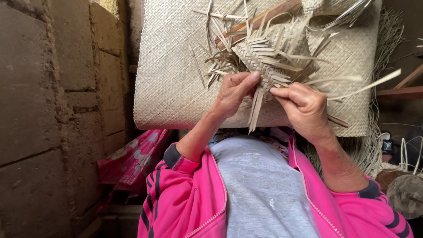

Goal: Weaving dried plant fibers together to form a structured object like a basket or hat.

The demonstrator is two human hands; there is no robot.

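A small piece of plaited pale straw weaving [264, 57] with many loose strip ends is held up in front of me. My left hand [232, 92] pinches its lower left edge, thumb on the weave. My right hand [304, 108] grips the lower right edge, with loose strips [255, 110] hanging down between both hands. A long strip [365, 86] sticks out to the right. Pink jacket sleeves cover both my forearms' lower parts.
A large finished woven mat [172, 79] lies under the work. A wooden stick [264, 20] rests across its top. A rough mud-brick wall [53, 110] fills the left. Pink patterned cloth [132, 161] lies lower left; loose straw bundles [387, 39] and shoes at right.
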